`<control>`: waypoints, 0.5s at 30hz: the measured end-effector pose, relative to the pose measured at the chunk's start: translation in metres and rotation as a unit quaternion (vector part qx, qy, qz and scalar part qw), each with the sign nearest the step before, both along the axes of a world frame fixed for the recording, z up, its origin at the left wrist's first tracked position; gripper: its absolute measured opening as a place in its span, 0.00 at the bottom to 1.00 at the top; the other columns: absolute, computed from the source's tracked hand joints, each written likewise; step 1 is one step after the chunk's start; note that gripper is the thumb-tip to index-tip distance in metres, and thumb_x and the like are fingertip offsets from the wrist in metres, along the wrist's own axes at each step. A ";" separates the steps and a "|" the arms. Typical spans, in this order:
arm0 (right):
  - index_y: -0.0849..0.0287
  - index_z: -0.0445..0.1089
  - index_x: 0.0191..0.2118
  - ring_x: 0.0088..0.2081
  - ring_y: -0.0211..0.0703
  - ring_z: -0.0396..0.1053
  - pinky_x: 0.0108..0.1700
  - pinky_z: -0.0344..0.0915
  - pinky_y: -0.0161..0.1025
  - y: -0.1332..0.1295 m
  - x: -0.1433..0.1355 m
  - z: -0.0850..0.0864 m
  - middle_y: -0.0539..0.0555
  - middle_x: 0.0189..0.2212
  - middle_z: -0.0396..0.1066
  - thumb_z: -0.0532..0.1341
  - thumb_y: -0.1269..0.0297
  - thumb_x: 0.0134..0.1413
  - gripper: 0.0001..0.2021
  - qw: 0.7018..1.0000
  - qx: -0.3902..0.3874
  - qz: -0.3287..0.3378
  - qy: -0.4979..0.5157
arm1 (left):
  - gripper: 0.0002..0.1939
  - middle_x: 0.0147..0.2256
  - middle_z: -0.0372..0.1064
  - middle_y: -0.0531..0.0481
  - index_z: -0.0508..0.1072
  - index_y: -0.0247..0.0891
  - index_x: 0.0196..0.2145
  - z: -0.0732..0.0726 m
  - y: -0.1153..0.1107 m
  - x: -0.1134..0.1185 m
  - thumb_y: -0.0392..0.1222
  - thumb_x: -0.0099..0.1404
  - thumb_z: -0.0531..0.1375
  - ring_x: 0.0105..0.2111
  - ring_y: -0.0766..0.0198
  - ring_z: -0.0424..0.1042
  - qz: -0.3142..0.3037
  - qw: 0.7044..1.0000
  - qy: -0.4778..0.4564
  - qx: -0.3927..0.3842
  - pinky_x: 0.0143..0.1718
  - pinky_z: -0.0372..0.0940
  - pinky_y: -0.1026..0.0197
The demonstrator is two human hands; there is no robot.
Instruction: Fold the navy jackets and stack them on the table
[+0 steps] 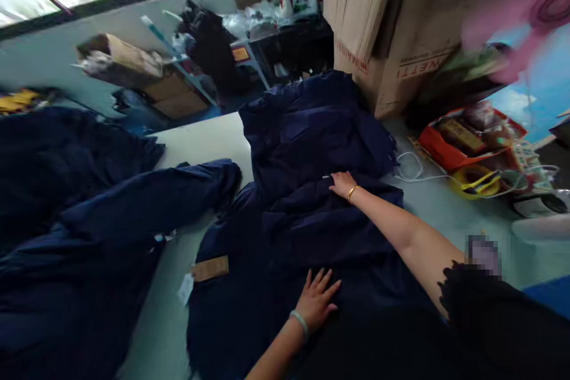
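A dark blue garment lies beneath both hands; beyond the right stands a lettered cardboard box, while right of that hand an orange container holds assorted packets. The left hand rests palm down, fingers spread; the right hand, arm outstretched, touches the garment, whether pinching I cannot tell.
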State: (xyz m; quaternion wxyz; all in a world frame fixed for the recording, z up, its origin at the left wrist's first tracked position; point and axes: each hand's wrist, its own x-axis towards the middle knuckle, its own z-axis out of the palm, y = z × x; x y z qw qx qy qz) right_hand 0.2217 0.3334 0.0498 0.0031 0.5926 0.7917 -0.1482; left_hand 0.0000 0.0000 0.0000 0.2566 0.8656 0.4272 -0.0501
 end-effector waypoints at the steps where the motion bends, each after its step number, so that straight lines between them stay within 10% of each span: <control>1: 0.64 0.73 0.57 0.55 0.56 0.71 0.63 0.57 0.50 0.000 0.001 0.000 0.67 0.52 0.75 0.69 0.54 0.60 0.25 1.000 -0.005 -0.003 -0.007 | 0.32 0.66 0.66 0.41 0.68 0.50 0.66 -0.002 0.002 -0.002 0.42 0.66 0.66 0.67 0.41 0.64 0.017 1.000 -0.018 0.013 0.66 0.58 0.25; 5: 0.62 0.74 0.54 0.53 0.55 0.71 0.57 0.61 0.46 -0.008 0.008 0.001 0.64 0.50 0.76 0.71 0.57 0.58 0.21 1.000 0.001 0.005 -0.009 | 0.22 0.59 0.75 0.43 0.74 0.47 0.61 0.001 0.028 -0.003 0.37 0.72 0.57 0.60 0.53 0.73 0.109 0.984 -0.112 0.090 0.63 0.69 0.41; 11: 0.53 0.75 0.57 0.53 0.50 0.69 0.65 0.56 0.48 -0.057 0.031 0.000 0.57 0.50 0.76 0.65 0.66 0.63 0.17 0.990 0.078 0.085 0.076 | 0.19 0.54 0.77 0.42 0.76 0.44 0.59 0.041 0.127 0.026 0.38 0.74 0.55 0.56 0.56 0.74 0.265 0.916 -0.234 0.192 0.61 0.69 0.48; 15: 0.51 0.75 0.60 0.52 0.46 0.69 0.72 0.46 0.50 -0.088 0.042 -0.006 0.55 0.48 0.76 0.58 0.68 0.69 0.18 0.985 0.105 0.093 0.101 | 0.25 0.48 0.78 0.42 0.69 0.41 0.66 0.045 0.186 0.048 0.40 0.73 0.58 0.44 0.58 0.78 0.381 0.889 -0.232 0.100 0.50 0.73 0.53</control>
